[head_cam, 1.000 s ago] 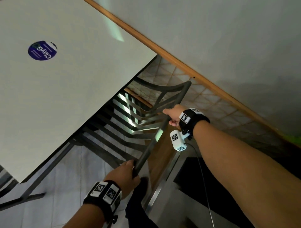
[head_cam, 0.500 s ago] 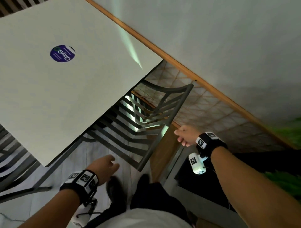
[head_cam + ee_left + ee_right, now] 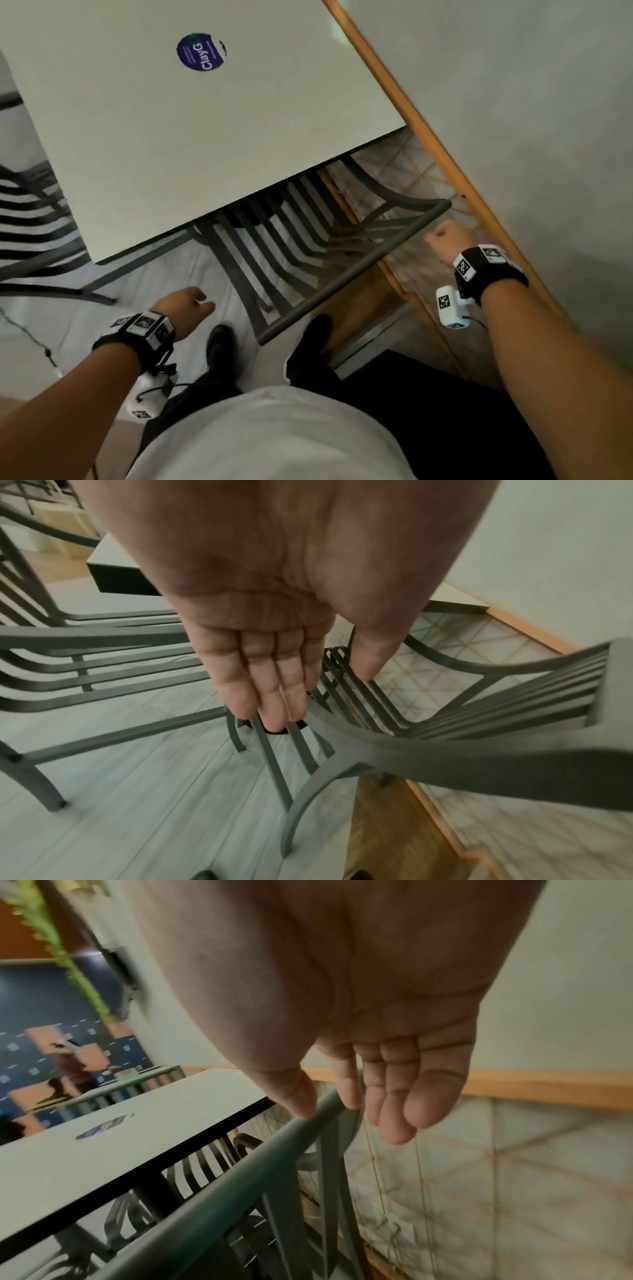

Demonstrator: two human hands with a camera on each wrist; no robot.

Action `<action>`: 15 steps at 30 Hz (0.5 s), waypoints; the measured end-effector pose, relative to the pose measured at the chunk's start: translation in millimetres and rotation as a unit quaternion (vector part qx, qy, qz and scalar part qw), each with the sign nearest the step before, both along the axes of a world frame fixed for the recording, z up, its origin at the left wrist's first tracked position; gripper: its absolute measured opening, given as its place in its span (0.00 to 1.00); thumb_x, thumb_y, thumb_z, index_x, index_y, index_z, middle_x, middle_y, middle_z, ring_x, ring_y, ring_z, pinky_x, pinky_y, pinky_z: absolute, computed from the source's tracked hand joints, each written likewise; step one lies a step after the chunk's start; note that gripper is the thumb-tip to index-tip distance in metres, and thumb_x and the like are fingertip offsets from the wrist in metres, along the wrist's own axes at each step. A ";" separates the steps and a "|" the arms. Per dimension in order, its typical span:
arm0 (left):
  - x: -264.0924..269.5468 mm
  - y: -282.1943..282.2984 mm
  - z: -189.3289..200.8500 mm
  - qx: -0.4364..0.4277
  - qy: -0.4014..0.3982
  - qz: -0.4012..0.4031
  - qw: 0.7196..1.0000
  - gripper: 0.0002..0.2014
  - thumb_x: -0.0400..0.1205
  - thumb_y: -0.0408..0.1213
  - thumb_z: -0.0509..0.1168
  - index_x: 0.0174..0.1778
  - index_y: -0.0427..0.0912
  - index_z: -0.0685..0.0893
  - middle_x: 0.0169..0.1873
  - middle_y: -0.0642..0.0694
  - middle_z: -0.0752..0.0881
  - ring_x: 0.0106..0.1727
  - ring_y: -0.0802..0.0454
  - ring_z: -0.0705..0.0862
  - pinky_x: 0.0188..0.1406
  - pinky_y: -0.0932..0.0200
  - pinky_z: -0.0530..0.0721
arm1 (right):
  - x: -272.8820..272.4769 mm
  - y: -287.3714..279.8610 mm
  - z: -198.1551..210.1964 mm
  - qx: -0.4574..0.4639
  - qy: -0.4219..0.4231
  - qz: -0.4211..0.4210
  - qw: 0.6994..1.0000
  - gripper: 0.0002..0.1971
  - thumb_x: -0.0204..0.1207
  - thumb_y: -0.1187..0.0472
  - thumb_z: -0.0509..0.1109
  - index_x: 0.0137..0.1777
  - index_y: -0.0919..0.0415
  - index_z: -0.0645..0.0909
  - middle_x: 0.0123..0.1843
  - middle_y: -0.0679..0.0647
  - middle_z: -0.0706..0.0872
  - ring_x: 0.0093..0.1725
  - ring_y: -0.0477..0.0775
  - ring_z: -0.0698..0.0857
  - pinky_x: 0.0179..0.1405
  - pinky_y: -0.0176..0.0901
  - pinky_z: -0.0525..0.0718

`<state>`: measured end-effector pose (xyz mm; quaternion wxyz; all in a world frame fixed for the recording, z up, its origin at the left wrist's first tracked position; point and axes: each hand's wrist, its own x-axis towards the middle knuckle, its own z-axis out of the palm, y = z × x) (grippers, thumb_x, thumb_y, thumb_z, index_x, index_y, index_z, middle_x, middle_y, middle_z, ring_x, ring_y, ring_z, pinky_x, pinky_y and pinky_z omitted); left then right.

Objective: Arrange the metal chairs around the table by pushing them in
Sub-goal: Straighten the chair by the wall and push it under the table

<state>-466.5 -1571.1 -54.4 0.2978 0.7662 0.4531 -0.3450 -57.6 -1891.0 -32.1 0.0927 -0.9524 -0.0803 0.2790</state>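
A grey slatted metal chair stands with its seat partly under the white table; its top rail runs diagonally in front of me. My left hand hangs off the rail's near end with straight fingers, touching nothing. In the left wrist view the left hand is open above the chair. My right hand hovers beside the rail's far end, loosely curled and holding nothing. The right wrist view shows the right hand just above the rail.
A second metal chair stands at the table's left side. A wall with a wooden strip runs close on the right. My feet stand just behind the chair. A purple sticker lies on the tabletop.
Both hands have let go of the chair's top rail and drawn back from it. The chair now sits farther under the table.
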 end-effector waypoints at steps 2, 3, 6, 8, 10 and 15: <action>10.9 -16.1 1.3 -0.006 -0.012 0.027 1.000 0.26 0.84 0.58 0.63 0.73 0.47 0.81 0.68 0.42 0.86 0.68 0.41 0.84 0.69 0.48 0.81 | 27.0 7.8 5.1 -0.028 -0.046 0.048 0.997 0.11 0.75 0.54 0.66 0.35 0.59 0.76 0.29 0.57 0.80 0.34 0.64 0.85 0.30 0.44 0.78; 15.7 -23.8 1.3 -0.012 -0.017 0.041 0.999 0.25 0.84 0.58 0.63 0.72 0.47 0.81 0.66 0.42 0.87 0.66 0.42 0.85 0.68 0.48 0.81 | 38.8 12.1 7.6 -0.050 -0.075 0.067 0.994 0.13 0.72 0.51 0.66 0.35 0.60 0.77 0.29 0.58 0.81 0.31 0.62 0.85 0.27 0.41 0.77; 27.2 -45.1 0.1 -0.024 -0.037 0.108 0.993 0.28 0.80 0.65 0.61 0.67 0.49 0.82 0.60 0.44 0.89 0.58 0.43 0.88 0.62 0.47 0.85 | 69.2 21.6 6.6 -0.080 -0.122 0.109 0.983 0.19 0.67 0.44 0.65 0.49 0.59 0.81 0.45 0.63 0.84 0.35 0.64 0.84 0.27 0.40 0.79; 32.0 -56.2 -7.1 -0.027 -0.049 0.171 0.984 0.38 0.73 0.73 0.57 0.71 0.49 0.78 0.61 0.43 0.90 0.58 0.42 0.89 0.63 0.42 0.86 | 82.7 29.2 1.0 -0.095 -0.117 0.120 0.981 0.25 0.66 0.43 0.64 0.60 0.55 0.79 0.60 0.65 0.80 0.48 0.69 0.84 0.41 0.50 0.86; 34.0 -67.4 -18.5 -0.038 -0.051 0.228 0.972 0.49 0.67 0.78 0.55 0.77 0.47 0.72 0.65 0.40 0.88 0.60 0.38 0.89 0.64 0.37 0.86 | 92.5 36.3 -6.6 -0.118 -0.115 0.145 0.976 0.30 0.66 0.41 0.63 0.67 0.53 0.77 0.70 0.63 0.76 0.60 0.70 0.82 0.58 0.58 0.84; 49.7 -99.5 -21.5 -0.076 -0.028 0.233 0.969 0.36 0.79 0.67 0.63 0.74 0.43 0.74 0.57 0.38 0.90 0.47 0.40 0.90 0.52 0.48 0.88 | 104.7 52.2 -35.5 -0.162 -0.021 0.188 0.969 0.31 0.70 0.41 0.63 0.70 0.58 0.72 0.63 0.65 0.83 0.57 0.68 0.84 0.59 0.59 0.83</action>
